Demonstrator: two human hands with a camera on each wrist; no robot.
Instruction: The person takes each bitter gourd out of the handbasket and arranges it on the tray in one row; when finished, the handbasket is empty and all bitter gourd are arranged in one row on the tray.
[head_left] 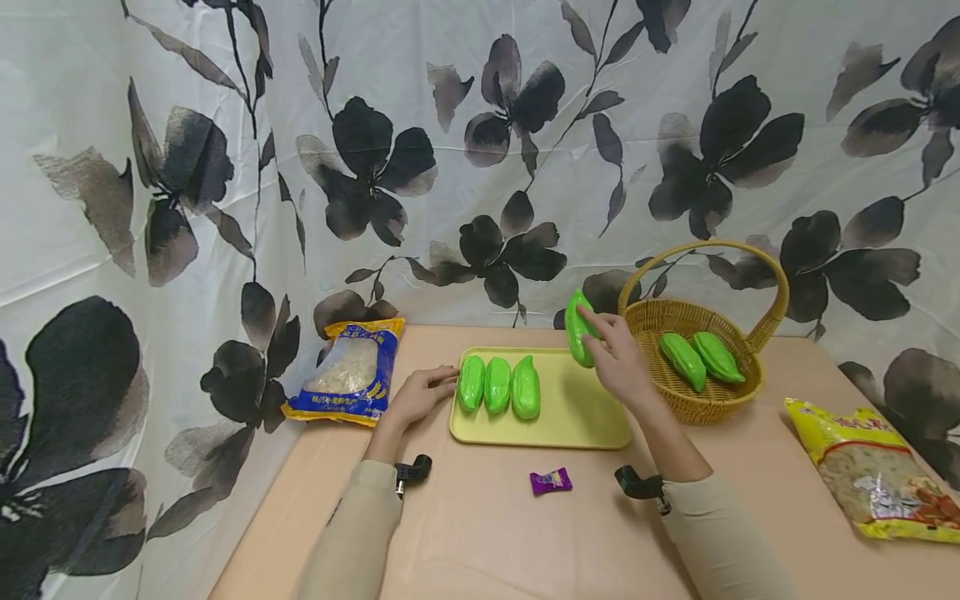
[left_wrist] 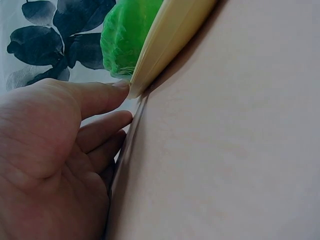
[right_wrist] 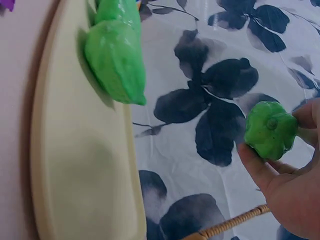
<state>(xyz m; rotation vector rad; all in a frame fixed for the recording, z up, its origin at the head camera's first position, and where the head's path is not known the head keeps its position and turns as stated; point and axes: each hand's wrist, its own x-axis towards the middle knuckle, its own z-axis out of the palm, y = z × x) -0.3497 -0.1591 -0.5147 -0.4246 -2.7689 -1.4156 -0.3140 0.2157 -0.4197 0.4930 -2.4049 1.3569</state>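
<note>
My right hand (head_left: 621, 360) pinches a green bitter melon (head_left: 578, 329) between thumb and fingers, holding it upright above the right end of a yellow tray (head_left: 577, 417). In the right wrist view the lobed end of this melon (right_wrist: 271, 131) faces the camera. Three more bitter melons (head_left: 497, 385) lie side by side on the tray's left half. At the tray's left edge is my left hand (head_left: 420, 395), fingers loosely extended. In the left wrist view its thumb (left_wrist: 102, 97) touches the rim, close to a bumpy melon (left_wrist: 127, 37).
A wicker basket (head_left: 693, 408) with a tall handle stands right of the tray, two bitter melons (head_left: 701, 360) inside. A blue and yellow bag (head_left: 345, 375) lies at the left. A yellow bag (head_left: 873, 471) lies at the right, and a small purple packet (head_left: 551, 482) in front of the tray.
</note>
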